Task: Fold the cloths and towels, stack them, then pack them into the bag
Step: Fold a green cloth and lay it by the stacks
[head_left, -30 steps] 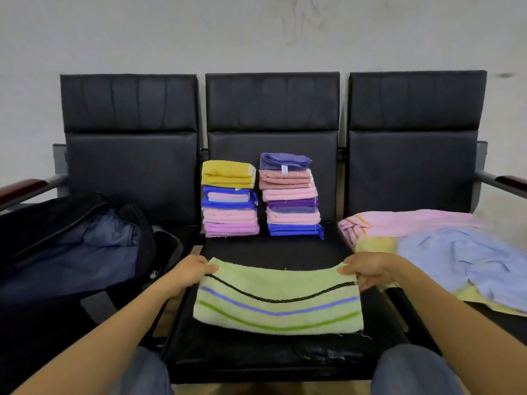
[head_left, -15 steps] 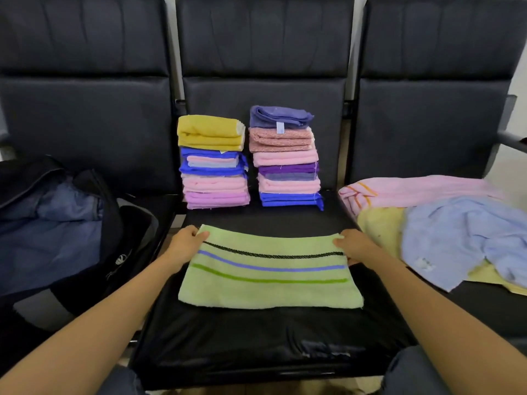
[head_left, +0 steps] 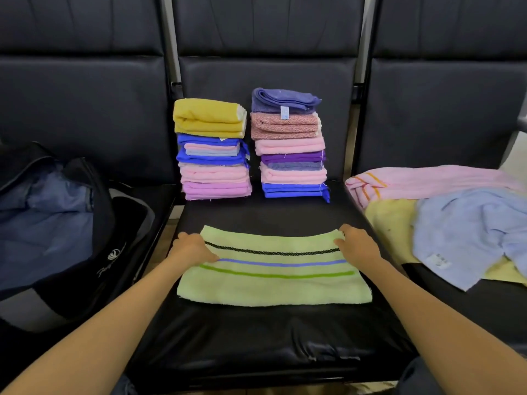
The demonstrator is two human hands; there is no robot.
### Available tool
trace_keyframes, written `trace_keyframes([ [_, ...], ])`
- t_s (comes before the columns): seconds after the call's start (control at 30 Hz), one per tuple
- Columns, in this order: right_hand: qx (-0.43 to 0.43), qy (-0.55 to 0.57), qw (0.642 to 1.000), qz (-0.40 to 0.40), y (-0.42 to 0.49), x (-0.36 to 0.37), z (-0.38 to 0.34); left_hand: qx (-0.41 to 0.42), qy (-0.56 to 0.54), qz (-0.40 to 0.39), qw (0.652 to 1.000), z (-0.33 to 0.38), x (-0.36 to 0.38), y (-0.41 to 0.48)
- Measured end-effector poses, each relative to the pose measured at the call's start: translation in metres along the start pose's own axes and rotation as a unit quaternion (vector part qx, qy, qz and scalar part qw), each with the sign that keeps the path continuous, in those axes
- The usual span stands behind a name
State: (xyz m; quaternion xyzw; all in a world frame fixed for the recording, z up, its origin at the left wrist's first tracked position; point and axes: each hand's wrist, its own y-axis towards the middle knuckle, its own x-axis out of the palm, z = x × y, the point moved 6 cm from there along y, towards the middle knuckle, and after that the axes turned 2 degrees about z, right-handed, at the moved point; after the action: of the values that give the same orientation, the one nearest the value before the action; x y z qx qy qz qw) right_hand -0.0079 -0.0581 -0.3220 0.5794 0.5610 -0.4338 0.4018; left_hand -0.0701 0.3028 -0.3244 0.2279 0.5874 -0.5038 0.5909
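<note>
Operator: Hazard check on light green striped terry towel (head_left: 273, 283)?

Technician: Towel lies flat on black padded seat (head_left: 256, 337), on the near side of two folded-cloth stacks (head_left: 212, 149). Curled fingers of left hand (head_left: 194, 248) and right hand (head_left: 356, 246) each pinch one far corner. Uneven pull probably skews the fold; a slipped corner lets it bunch. Forward overreach may topple the stacks.

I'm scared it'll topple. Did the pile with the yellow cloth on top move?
No. The yellow-topped pile still stands against the middle seat back, beside the purple-topped pile; only the camera came closer.
</note>
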Motion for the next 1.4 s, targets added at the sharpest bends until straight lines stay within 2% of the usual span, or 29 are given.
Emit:
trace_keyframes([
  [0.07,-0.015,-0.019,0.999,0.026,-0.003,-0.002,-0.005,0.019,0.015,0.015,1.0,0.002,-0.001,-0.003],
  [0.13,-0.057,-0.03,0.996,0.054,-0.007,-0.006,-0.017,0.033,-0.043,0.045,0.997,0.002,-0.003,-0.003],
  [0.2,-0.134,-0.023,0.989,0.051,-0.014,-0.007,-0.039,0.043,-0.113,0.095,0.988,0.0,-0.007,-0.002],
  [0.27,-0.213,-0.06,0.975,-0.009,-0.025,0.002,-0.062,0.058,-0.173,0.133,0.974,-0.005,-0.012,-0.003],
  [0.33,-0.234,-0.113,0.96,-0.108,-0.038,0.019,-0.073,0.082,-0.202,0.138,0.966,-0.009,-0.013,-0.002],
  [0.4,-0.22,-0.148,0.945,-0.189,-0.046,0.035,-0.074,0.112,-0.191,0.121,0.968,-0.008,-0.013,0.0],
  [0.53,-0.213,-0.166,0.936,-0.227,-0.048,0.048,-0.073,0.108,-0.264,0.079,0.955,-0.003,-0.015,0.001],
  [0.6,-0.229,-0.163,0.932,-0.231,-0.051,0.049,-0.076,0.104,-0.308,0.04,0.945,0.003,-0.022,-0.007],
  [0.73,-0.255,-0.082,0.947,-0.176,-0.045,0.032,-0.085,0.129,-0.399,-0.087,0.904,0.033,-0.037,-0.032],
  [0.8,-0.213,0.002,0.963,-0.162,-0.036,0.022,-0.085,0.147,-0.42,-0.11,0.889,0.053,-0.043,-0.043],
  [0.9,-0.07,0.175,0.964,-0.186,-0.021,0.01,-0.07,0.171,-0.408,-0.131,0.887,0.094,-0.039,-0.055],
  [1.0,0.073,0.33,0.914,-0.225,-0.015,0.006,-0.047,0.195,-0.39,-0.153,0.887,0.141,-0.021,-0.066],
  [1.07,0.137,0.401,0.876,-0.232,-0.016,0.005,-0.031,0.202,-0.38,-0.167,0.887,0.168,-0.005,-0.072],
  [1.23,0.186,0.448,0.837,-0.252,-0.02,0.005,-0.01,0.211,-0.357,-0.219,0.883,0.214,0.04,-0.081],
  [1.33,0.197,0.46,0.828,-0.254,-0.014,0.007,-0.003,0.213,-0.395,-0.271,0.852,0.221,0.06,-0.083],
  [1.4,0.197,0.46,0.828,-0.253,-0.012,0.007,-0.001,0.204,-0.444,-0.266,0.831,0.214,0.06,-0.079],
])
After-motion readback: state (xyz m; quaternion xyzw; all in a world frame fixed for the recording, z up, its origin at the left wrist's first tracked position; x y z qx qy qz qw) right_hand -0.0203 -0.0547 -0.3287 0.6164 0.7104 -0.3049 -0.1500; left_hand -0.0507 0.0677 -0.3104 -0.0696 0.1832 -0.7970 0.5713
